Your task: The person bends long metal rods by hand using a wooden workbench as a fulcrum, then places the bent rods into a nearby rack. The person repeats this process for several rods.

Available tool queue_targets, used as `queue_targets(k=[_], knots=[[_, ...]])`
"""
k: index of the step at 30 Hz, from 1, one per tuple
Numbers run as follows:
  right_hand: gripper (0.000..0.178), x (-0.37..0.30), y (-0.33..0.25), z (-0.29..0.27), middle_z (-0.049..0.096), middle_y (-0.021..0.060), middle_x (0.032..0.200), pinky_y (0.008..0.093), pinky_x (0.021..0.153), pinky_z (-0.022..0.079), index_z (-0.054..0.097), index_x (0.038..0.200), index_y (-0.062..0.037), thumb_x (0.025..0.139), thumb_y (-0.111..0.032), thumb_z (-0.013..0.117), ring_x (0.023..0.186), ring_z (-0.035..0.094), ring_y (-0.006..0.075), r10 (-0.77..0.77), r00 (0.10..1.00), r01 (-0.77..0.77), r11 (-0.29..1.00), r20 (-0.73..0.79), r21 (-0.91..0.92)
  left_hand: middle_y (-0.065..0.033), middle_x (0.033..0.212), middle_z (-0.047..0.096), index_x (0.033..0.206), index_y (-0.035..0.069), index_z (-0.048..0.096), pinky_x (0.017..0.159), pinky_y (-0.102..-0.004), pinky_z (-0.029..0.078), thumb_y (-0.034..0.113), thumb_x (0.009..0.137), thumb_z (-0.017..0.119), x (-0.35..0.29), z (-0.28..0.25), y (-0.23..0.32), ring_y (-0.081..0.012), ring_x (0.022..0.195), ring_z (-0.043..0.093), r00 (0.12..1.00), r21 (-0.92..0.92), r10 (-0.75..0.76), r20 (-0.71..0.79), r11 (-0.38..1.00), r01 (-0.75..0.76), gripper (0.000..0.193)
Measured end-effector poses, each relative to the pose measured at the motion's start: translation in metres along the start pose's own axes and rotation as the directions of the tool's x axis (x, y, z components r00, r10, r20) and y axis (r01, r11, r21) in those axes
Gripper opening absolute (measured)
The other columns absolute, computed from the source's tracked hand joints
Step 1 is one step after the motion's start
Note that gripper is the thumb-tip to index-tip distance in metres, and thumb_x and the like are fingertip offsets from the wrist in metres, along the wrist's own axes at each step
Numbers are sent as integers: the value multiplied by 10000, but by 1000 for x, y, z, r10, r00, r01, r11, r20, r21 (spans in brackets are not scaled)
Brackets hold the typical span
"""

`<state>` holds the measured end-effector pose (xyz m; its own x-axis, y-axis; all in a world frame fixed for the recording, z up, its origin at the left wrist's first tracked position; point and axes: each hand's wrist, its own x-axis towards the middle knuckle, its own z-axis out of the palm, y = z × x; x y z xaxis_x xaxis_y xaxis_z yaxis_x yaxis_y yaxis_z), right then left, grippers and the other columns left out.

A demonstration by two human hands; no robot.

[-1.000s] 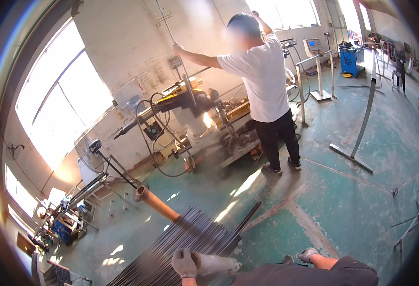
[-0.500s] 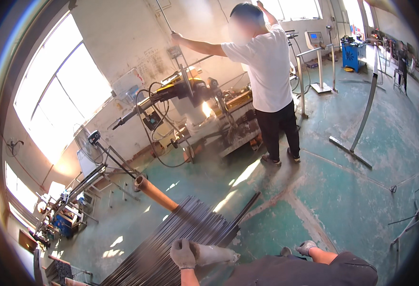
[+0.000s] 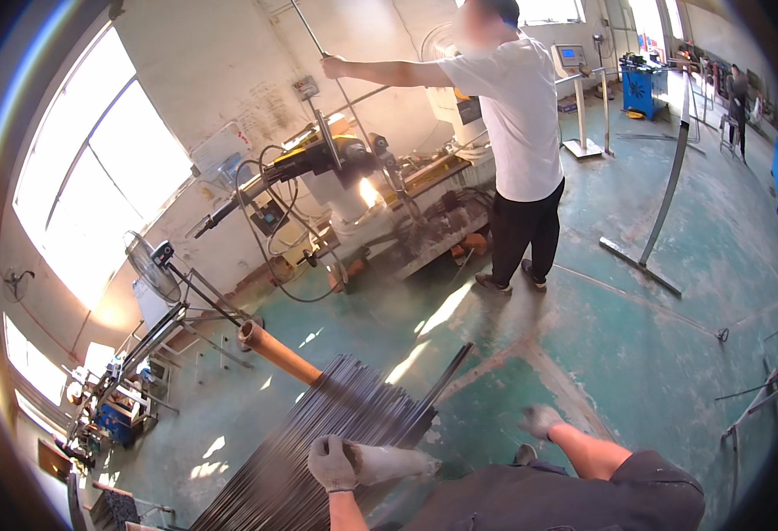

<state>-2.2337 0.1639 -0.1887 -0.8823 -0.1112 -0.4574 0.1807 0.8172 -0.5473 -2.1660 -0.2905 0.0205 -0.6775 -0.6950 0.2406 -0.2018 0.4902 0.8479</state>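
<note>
My left hand (image 3: 331,463), in a pale work glove, is at the near end of a grey-white cylinder (image 3: 393,465) that lies across a bundle of long, thin dark metal rods (image 3: 296,442). Its fingers are curled in; what they hold, if anything, is hidden. Out to the right, over the green floor, my gloved right hand (image 3: 541,422) reaches forward with loosely spread fingers, slightly blurred and with nothing visible in them. The far part of the rods rests near an orange-brown tube (image 3: 278,351).
Ahead, a person in a white shirt (image 3: 522,115) grips a tall rod beside a machine with a yellow-and-black arm (image 3: 318,159) and a bright glow. A metal stand (image 3: 663,212) rises at right. A fan (image 3: 152,265) and worktables are at left.
My right hand has moved forward and left, away from my body. My left hand stays by the cylinder. The person in white appears farther right as my view shifts.
</note>
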Motion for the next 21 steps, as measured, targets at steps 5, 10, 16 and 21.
queue_targets(k=[5,10,16,21], knots=[[825,29,-230,-176,640,181,1457,439,1149,470,402,1636,-145,943,-438,741,1364,603,366,-565,736,625,779,-373,53,-93,766,702,851,-26,704,699,-360,519,152,958,660,2,0,-17,-196,699,639,999,42,44,-19,998,-43,213],[879,93,-353,-286,582,233,1522,437,1170,450,422,1607,-54,897,-430,779,1383,578,387,-505,753,541,840,-421,-40,-78,769,702,812,-13,669,695,-350,521,163,970,662,-1,1,-15,-183,707,640,999,-34,-28,31,999,29,237],[826,125,-388,-316,680,224,1377,432,1086,503,488,1563,-87,876,-406,817,1275,650,390,-601,690,628,774,-402,-79,-75,755,704,823,-2,670,682,-345,529,180,985,650,-12,1,8,-176,693,657,999,-1,42,-21,999,-42,244],[750,154,-383,-336,734,186,1302,421,1026,538,541,1516,-104,881,-390,821,1214,696,351,-530,728,556,828,-435,-78,-78,763,713,827,-7,671,659,-352,535,172,984,639,-12,-1,3,-188,676,666,1000,-31,-17,-5,999,16,240]])
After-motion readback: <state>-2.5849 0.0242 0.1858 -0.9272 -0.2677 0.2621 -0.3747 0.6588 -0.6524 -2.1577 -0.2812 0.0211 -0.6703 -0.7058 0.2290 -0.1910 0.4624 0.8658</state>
